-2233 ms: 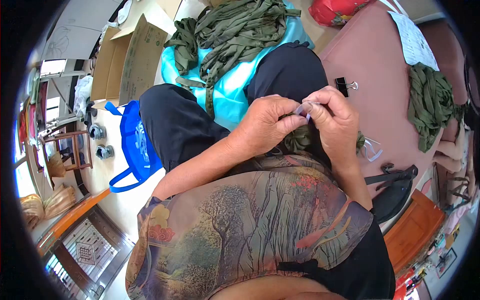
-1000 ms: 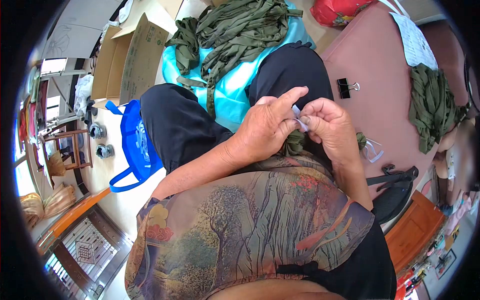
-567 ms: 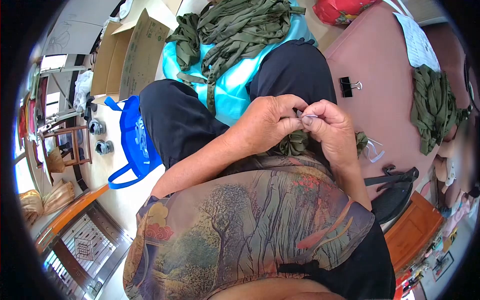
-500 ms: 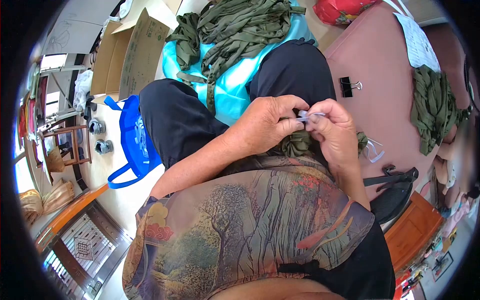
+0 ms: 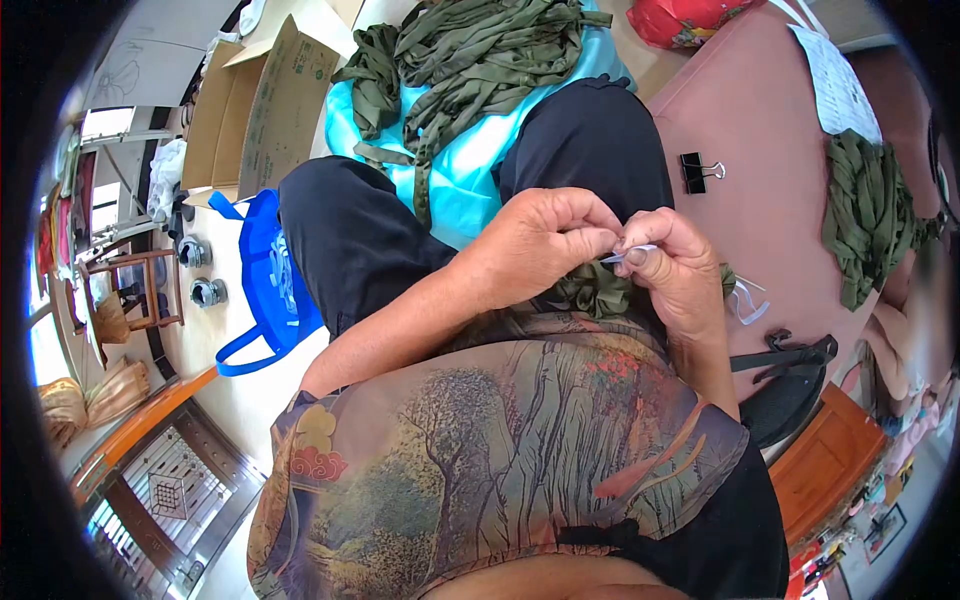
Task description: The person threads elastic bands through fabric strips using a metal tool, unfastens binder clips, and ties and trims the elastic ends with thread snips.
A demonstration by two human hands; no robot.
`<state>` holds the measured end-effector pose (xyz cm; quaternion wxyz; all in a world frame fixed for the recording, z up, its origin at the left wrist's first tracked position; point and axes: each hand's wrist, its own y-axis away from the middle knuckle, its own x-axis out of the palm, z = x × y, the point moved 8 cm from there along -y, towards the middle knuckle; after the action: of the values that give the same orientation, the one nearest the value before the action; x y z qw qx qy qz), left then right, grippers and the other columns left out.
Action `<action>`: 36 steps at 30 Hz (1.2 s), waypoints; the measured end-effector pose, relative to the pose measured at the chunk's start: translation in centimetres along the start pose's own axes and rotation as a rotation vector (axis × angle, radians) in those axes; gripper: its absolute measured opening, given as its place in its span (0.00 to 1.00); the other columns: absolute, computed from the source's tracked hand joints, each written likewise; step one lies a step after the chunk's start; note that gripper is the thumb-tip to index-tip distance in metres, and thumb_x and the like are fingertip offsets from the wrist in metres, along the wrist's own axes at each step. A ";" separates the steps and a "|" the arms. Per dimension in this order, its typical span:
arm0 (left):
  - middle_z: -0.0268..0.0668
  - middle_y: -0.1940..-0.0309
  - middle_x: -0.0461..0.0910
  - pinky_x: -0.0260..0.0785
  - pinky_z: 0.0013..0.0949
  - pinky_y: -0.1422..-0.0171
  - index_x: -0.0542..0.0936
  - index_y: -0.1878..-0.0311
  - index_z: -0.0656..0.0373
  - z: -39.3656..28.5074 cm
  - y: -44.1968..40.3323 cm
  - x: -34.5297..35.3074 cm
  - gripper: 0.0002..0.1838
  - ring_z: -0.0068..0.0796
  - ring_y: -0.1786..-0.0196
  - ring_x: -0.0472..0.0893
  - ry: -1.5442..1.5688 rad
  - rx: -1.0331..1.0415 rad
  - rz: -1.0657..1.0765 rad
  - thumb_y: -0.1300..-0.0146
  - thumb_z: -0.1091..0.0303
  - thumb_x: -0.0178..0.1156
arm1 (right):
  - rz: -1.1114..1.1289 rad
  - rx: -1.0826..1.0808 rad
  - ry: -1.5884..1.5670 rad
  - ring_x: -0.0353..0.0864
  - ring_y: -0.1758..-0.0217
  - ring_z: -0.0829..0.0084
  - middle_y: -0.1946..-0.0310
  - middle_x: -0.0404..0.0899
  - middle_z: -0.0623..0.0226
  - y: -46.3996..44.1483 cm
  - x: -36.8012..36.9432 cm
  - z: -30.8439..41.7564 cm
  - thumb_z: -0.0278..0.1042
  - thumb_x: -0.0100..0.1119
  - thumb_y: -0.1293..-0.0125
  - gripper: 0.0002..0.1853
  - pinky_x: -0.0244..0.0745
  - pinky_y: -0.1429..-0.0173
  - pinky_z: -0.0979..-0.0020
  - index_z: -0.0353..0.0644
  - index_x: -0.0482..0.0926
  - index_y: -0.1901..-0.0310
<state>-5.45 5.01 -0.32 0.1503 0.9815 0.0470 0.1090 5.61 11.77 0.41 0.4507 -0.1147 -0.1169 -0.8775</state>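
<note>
My right hand (image 5: pixel 672 265) pinches a narrow, pale translucent strip (image 5: pixel 640 252) between thumb and fingers. Close against it, my left hand (image 5: pixel 545 240) is closed too, thumb and forefinger meeting at the strip's near end; the fingertips partly hide what they grip. Below both hands, bunched olive-green fabric (image 5: pixel 595 290) lies in my lap, partly covered by the fingers. To the right of my right hand, a loop of similar pale strip (image 5: pixel 748 300) rests on the pink seat.
A heap of olive-green fabric strips (image 5: pixel 490 50) lies on a turquoise bag (image 5: pixel 470 195) ahead. Left are a blue bag (image 5: pixel 255 300) and an open cardboard box (image 5: pixel 285 110). On the pink seat (image 5: pixel 760 210) lie a black binder clip (image 5: pixel 695 173), more green fabric (image 5: pixel 865 215) and paper (image 5: pixel 835 85).
My right hand has shifted slightly right and down with the pale strip. My left fingertips have moved a little right, and less of the strip shows between the hands.
</note>
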 end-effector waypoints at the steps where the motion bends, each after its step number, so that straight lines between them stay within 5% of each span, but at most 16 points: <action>1: 0.30 0.64 0.81 0.71 0.21 0.52 0.80 0.54 0.63 0.1 0.1 0.3 0.07 0.16 0.60 0.78 0.007 -0.058 0.042 0.33 0.73 0.60 | 0.007 -0.011 0.021 0.74 0.70 0.84 0.71 0.78 0.72 0.0 0.1 0.1 0.30 0.64 0.35 0.06 0.66 0.66 0.82 0.39 0.79 0.66; 5: 0.30 0.65 0.82 0.71 0.21 0.54 0.80 0.59 0.63 -0.4 0.2 -0.3 0.03 0.14 0.61 0.78 -0.067 -0.012 -0.028 0.36 0.76 0.62 | -0.034 0.050 0.012 0.75 0.69 0.84 0.71 0.78 0.72 0.1 -0.1 0.3 0.28 0.62 0.34 0.05 0.69 0.64 0.82 0.39 0.78 0.65; 8: 0.31 0.65 0.81 0.71 0.20 0.55 0.79 0.61 0.64 -2.4 0.6 -1.7 0.03 0.15 0.62 0.78 -0.166 0.264 -0.214 0.37 0.80 0.60 | -0.074 0.118 -0.022 0.75 0.68 0.84 0.70 0.79 0.72 0.2 -0.7 -0.2 0.28 0.62 0.33 0.04 0.70 0.62 0.82 0.38 0.77 0.64; 15: 0.31 0.66 0.80 0.71 0.24 0.60 0.80 0.59 0.64 -3.5 0.6 -0.9 0.06 0.15 0.64 0.78 -0.190 0.072 -0.154 0.40 0.79 0.62 | -0.141 0.036 0.169 0.76 0.67 0.86 0.70 0.79 0.74 -0.2 -0.1 0.1 0.25 0.60 0.33 0.03 0.72 0.61 0.82 0.38 0.77 0.64; 21: 0.35 0.72 0.80 0.69 0.26 0.64 0.84 0.61 0.62 -3.8 0.5 0.0 0.08 0.18 0.68 0.77 -0.575 0.231 -0.134 0.45 0.74 0.68 | -0.184 0.041 0.191 0.77 0.65 0.86 0.70 0.79 0.75 -0.1 0.2 -0.2 0.23 0.61 0.34 0.02 0.74 0.60 0.81 0.36 0.78 0.64; 30: 0.33 0.75 0.79 0.68 0.24 0.65 0.85 0.65 0.62 -2.6 0.5 -0.4 0.04 0.18 0.71 0.75 -0.470 0.219 -0.160 0.42 0.72 0.67 | -0.228 0.076 -0.123 0.76 0.67 0.86 0.68 0.79 0.73 -0.4 -0.2 -0.8 0.22 0.62 0.35 0.06 0.72 0.62 0.82 0.37 0.74 0.60; 33: 0.39 0.77 0.77 0.68 0.31 0.66 0.84 0.68 0.63 -0.4 0.0 -1.4 0.04 0.30 0.72 0.77 -0.132 0.040 -0.214 0.45 0.73 0.67 | -0.175 0.022 -0.021 0.75 0.67 0.86 0.68 0.77 0.75 -0.2 -0.3 -0.3 0.22 0.64 0.36 0.08 0.71 0.62 0.83 0.38 0.73 0.61; 36: 0.40 0.77 0.75 0.68 0.32 0.66 0.83 0.68 0.65 0.0 -0.2 -1.5 0.04 0.30 0.73 0.76 -0.199 0.014 -0.196 0.44 0.74 0.65 | -0.129 -0.070 0.403 0.74 0.68 0.86 0.69 0.75 0.75 -0.1 0.4 1.0 0.18 0.65 0.41 0.11 0.70 0.63 0.82 0.38 0.77 0.58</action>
<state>-6.89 5.01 -0.65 0.1573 0.9792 0.1280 -0.0045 5.44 11.84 1.48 0.4036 0.0551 -0.0009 -0.9133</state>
